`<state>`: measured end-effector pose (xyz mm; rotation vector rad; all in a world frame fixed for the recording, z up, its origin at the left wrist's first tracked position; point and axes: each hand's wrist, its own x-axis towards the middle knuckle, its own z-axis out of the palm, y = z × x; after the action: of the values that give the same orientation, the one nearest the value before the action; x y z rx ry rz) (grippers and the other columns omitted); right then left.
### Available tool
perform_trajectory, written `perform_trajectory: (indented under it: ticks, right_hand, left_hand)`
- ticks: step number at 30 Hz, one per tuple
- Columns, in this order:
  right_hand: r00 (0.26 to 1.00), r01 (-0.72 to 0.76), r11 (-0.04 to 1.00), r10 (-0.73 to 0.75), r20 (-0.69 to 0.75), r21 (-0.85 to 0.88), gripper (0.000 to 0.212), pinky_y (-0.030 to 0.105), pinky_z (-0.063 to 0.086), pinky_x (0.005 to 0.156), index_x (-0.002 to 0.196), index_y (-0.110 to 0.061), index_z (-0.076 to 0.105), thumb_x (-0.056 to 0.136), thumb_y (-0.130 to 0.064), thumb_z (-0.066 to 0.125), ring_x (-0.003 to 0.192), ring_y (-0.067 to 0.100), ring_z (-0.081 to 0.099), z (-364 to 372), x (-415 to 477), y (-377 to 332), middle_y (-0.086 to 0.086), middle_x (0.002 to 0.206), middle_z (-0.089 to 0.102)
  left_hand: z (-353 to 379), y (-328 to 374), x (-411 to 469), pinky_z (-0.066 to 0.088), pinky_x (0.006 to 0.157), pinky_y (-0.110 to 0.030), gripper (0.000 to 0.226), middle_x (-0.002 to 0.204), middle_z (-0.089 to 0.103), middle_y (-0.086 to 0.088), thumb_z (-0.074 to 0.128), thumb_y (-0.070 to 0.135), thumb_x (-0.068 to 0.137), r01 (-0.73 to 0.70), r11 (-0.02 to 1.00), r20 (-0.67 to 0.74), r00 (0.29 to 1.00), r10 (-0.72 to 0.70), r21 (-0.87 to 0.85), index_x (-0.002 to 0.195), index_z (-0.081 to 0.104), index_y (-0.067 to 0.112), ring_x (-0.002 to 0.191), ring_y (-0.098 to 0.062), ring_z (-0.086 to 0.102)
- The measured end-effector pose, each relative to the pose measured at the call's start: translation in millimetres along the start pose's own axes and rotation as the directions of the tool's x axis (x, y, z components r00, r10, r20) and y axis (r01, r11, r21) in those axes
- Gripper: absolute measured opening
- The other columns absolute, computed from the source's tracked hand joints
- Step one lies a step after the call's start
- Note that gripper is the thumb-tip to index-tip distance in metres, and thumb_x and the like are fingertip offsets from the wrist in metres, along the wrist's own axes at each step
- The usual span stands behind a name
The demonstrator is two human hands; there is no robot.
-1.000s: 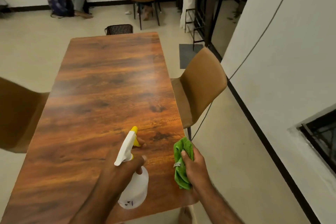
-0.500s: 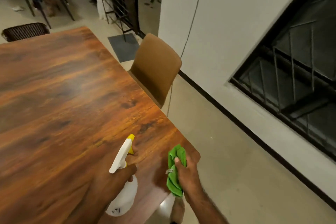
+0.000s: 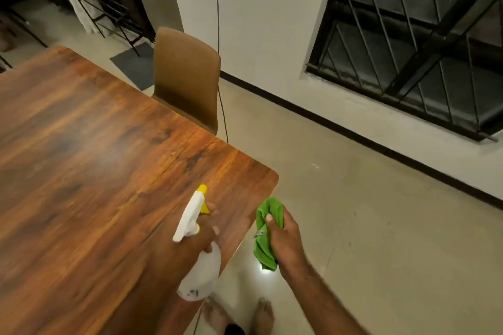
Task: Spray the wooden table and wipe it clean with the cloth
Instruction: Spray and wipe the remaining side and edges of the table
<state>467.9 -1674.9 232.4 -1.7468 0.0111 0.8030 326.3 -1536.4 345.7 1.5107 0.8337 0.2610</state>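
Observation:
The wooden table (image 3: 89, 149) fills the left half of the view, its near right corner rounded. My left hand (image 3: 190, 242) grips a white spray bottle (image 3: 200, 275) with a yellow nozzle and trigger, held over the table's near right edge and pointing away across the top. My right hand (image 3: 283, 236) is closed around a bunched green cloth (image 3: 265, 228), held beyond the table's corner, over the floor. A faint pale haze lies on the tabletop ahead of the nozzle.
A tan chair (image 3: 187, 76) stands tucked against the table's right side, with a thin cable hanging down behind it. A white wall and a barred window (image 3: 419, 35) lie to the right. My bare feet (image 3: 239, 315) stand on the pale floor. A grey mat (image 3: 136, 65) lies behind the chair.
The view has swung to the right, so the table sits further left and the window fills the right. The cloth hand has gone from over the table's edge to over the floor.

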Motion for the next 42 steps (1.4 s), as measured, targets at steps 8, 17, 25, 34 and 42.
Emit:
perform_trajectory:
  ticks: [8,17,25,34,42]
  right_hand:
    - [0.997,0.014,0.994,-0.006,-0.079,0.108,0.019,0.045,0.06,0.078,0.113,-0.03,0.068,0.101,-0.02,0.056,0.078,0.024,0.071,5.5,-38.2,26.3,0.012,0.094,0.074]
    - [0.977,0.056,0.987,-0.024,-0.211,0.149,0.05,0.057,0.058,0.086,0.13,-0.036,0.058,0.082,-0.048,0.061,0.094,0.035,0.071,32.5,-78.3,55.4,0.015,0.115,0.07]
    - [0.941,0.079,0.962,0.015,-0.339,0.262,0.027,0.042,0.061,0.075,0.124,-0.032,0.063,0.1,-0.021,0.059,0.08,0.022,0.072,67.7,-128.2,94.8,0.007,0.1,0.073]
    - [0.909,-0.001,0.954,0.125,-0.398,0.299,0.035,0.055,0.057,0.091,0.133,-0.033,0.059,0.098,-0.025,0.061,0.1,0.028,0.071,78.2,-129.6,143.8,0.005,0.117,0.071]
    - [0.897,0.015,0.967,0.098,-0.431,0.253,0.035,0.051,0.059,0.086,0.128,-0.037,0.06,0.094,-0.03,0.06,0.094,0.032,0.071,78.2,-82.4,134.3,0.008,0.109,0.072]
  left_hand:
    - [-10.4,-4.5,-26.0,0.051,0.066,-0.024,0.012,0.056,0.063,-0.003,0.075,0.016,0.09,0.072,0.994,-0.046,0.997,-0.068,0.081,0.082,0.067,0.021,0.059,-0.012,0.066]
    - [-47.5,-13.1,-55.0,0.048,0.06,-0.013,0.02,0.062,0.064,0.005,0.07,0.002,0.091,-0.092,0.992,0.116,0.99,0.081,0.089,0.105,0.066,0.016,0.051,-0.011,0.057]
    - [-88.1,-33.9,-77.9,0.045,0.054,-0.011,0.022,0.081,0.062,0.003,0.067,-0.006,0.09,-0.194,0.974,0.212,0.963,0.166,0.12,0.106,0.064,0.01,0.048,-0.009,0.052]
    - [-96.5,-73.3,-36.6,0.05,0.062,-0.037,0.036,0.097,0.072,-0.012,0.072,0.009,0.068,0.052,0.968,0.355,0.924,-0.14,0.247,0.103,0.069,0.015,0.051,-0.025,0.055]
    - [-108.1,-107.5,-3.5,0.05,0.058,-0.034,0.026,0.085,0.069,-0.025,0.067,-0.006,0.072,0.229,0.923,0.317,0.89,-0.328,0.31,0.096,0.068,0.002,0.045,-0.023,0.053]
